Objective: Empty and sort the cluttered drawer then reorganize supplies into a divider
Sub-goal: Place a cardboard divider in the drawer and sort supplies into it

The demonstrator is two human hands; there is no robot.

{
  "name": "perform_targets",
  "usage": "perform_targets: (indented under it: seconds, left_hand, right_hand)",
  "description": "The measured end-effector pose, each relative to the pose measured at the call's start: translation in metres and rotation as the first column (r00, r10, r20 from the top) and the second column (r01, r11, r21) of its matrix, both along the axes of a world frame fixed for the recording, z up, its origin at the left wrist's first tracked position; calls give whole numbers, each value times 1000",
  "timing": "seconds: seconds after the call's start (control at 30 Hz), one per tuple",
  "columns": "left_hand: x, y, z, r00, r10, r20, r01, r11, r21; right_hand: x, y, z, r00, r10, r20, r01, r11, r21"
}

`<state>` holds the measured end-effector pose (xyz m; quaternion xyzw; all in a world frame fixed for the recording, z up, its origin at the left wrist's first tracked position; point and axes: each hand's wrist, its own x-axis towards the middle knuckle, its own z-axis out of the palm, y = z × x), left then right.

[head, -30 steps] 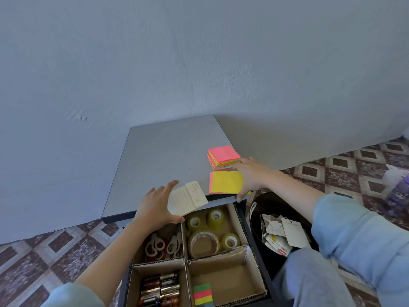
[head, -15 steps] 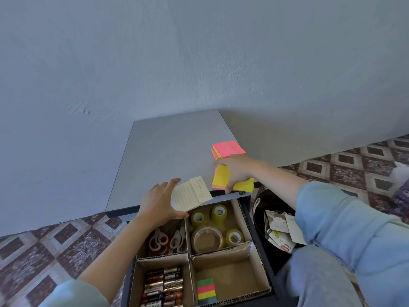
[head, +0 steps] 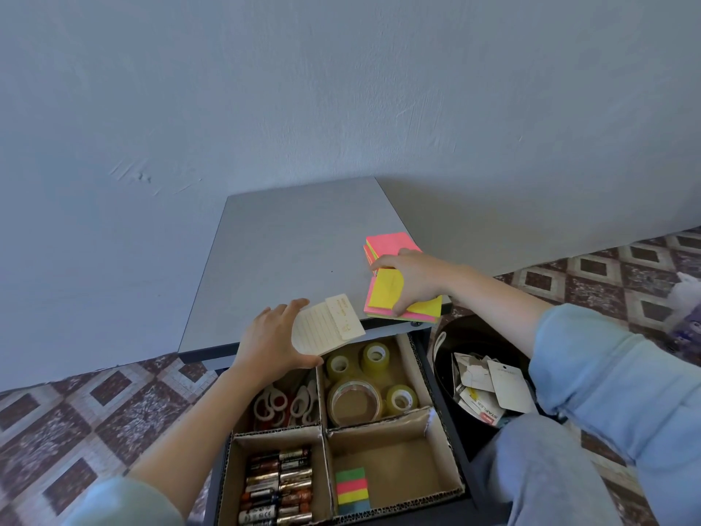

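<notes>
My left hand (head: 270, 341) grips a cream lined notepad (head: 322, 328) at the grey cabinet top's (head: 288, 252) front edge, above the drawer. My right hand (head: 415, 277) holds a yellow-topped sticky note pad (head: 385, 292) near the top's right front corner, thumb under its front edge. A pink-topped sticky pad (head: 390, 242) lies just behind that hand. Below, the open drawer holds a cardboard divider (head: 324, 430): scissors (head: 288, 402) back left, tape rolls (head: 356, 396) back right, batteries (head: 278, 484) front left, striped sticky tabs (head: 352, 489) front right.
A black bin (head: 442, 358) with torn packaging and paper tags stands right of the drawer, beside my knee (head: 538, 465). A blue-grey wall rises behind the cabinet. Patterned tile floor (head: 95, 408) surrounds it.
My right hand closed over the yellow sticky pad and bent its top sheets up, then pressed it flatter. My left hand kept its hold on the lined notepad, barely moving.
</notes>
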<state>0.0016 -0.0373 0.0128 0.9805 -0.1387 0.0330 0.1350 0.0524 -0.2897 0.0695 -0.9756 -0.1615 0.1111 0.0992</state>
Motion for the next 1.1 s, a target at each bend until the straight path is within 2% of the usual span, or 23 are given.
perform_targets:
  seconds: [0.17,0.27,0.33,0.4,0.43,0.53,0.57,0.67,0.8,0.9,1.0,1.1]
  left_hand:
    - [1,1,0,1000,7,-2,-7,1000,12]
    - [1,2,-1,1000,4,-7,-4,1000,10]
    - [0,2,1,1000,-4,-4,4,1000,9]
    - [-3,3,3,1000,-16,7,16,1000,-16]
    - [-7,3,5,999,-27,17,28,999,-34]
    - [-27,5,6,997,-63,36,65,996,-60]
    - [-36,6,5,997,-77,21,78,995,-65]
    - [-65,8,1,984,-169,-56,163,981,-109]
    - [-95,2,-18,932,-266,-246,220,955,-200]
    - [-103,-12,-39,859,-318,-402,203,931,-303]
    - [-105,-29,-60,786,-361,-501,265,930,-255]
    - [-103,-46,-73,750,-362,-554,315,931,-183]
  right_hand:
    - [-6,1,8,1000,11,14,-12,994,106]
    - [-16,4,19,998,-62,2,58,936,347]
    - [-25,2,20,971,-151,-184,229,805,547]
    - [-36,-2,9,909,-133,-395,376,671,639]
    - [-42,-4,0,888,-114,-446,407,648,644]
    - [-62,-13,-23,866,-184,-465,450,693,563]
    - [-67,-16,-29,850,-204,-486,481,678,556]
    - [-78,-30,-42,790,-202,-578,580,551,600]
    - [-95,-44,-56,704,-188,-684,682,447,579]
    - [-104,-52,-70,669,-287,-686,742,317,591]
    - [-110,-61,-81,633,-344,-693,763,130,633]
    - [-114,-70,-87,601,-356,-716,778,55,626]
